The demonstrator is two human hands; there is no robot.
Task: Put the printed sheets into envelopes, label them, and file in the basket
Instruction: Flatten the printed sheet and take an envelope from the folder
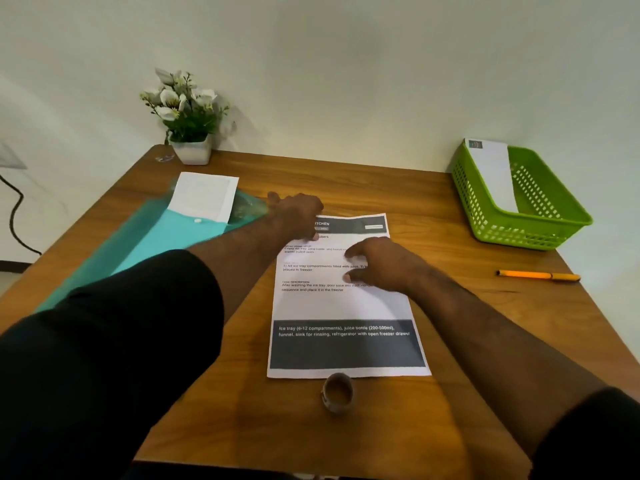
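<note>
so a printed sheet (343, 306) lay flat in the middle of the wooden table (433, 209), long way pointing away from the person, dark banner at the far end and a dark block with white text near the close end. both hands were on its far half. the left hand (298, 213) sat on the far left corner with its fingers curled down at the paper's top edge, but whether it was actually pinching the sheet or just pressing on it i couldn't tell. the right hand (381, 265) rested palm down on the right side of the sheet, fingers spread and pretty relaxed, pressing the paper flat. off to the left was a teal plastic folder (166, 237) with a white sheet (204, 195) poking out of its far end. a green basket (526, 223) stood at the far right corner with a white envelope (495, 174) leaning inside it. an orange pen (538, 275) lay on the table on the right, well apart from the sheet. a small roll of tape (337, 393) stood just beside the sheet's near edge. a potted plant with white flowers (188, 116) was at the far left corner by the wall.
</note>
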